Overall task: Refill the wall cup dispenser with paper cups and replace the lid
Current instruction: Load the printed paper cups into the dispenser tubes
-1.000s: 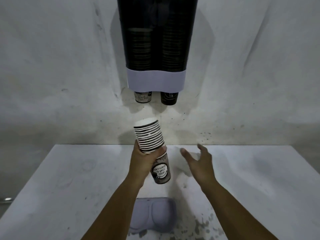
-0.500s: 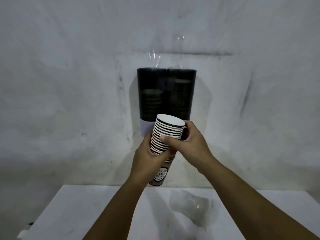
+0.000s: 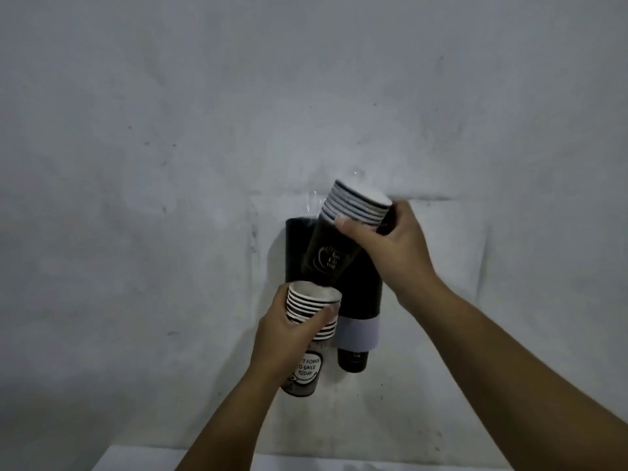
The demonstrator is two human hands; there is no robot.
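Note:
The dark twin-tube wall cup dispenser (image 3: 363,294) hangs on the wall with a pale band (image 3: 358,333) at its base and a black cup (image 3: 352,361) poking out below. My right hand (image 3: 387,239) grips an upper stack of paper cups (image 3: 343,232), tilted, in front of the dispenser's top. My left hand (image 3: 285,334) holds a lower stack of cups (image 3: 307,338) with printed text, just left of the band. The two stacks are apart. The dispenser's left tube is mostly hidden behind them. No lid is in view.
A bare grey wall (image 3: 170,164) fills most of the view. The far edge of a white table (image 3: 142,458) shows at the bottom, under my forearms.
My right hand took hold of the single stack, then lifted its upper part off, up and to the right. Both hands rose toward the dispenser as the view tilted upward.

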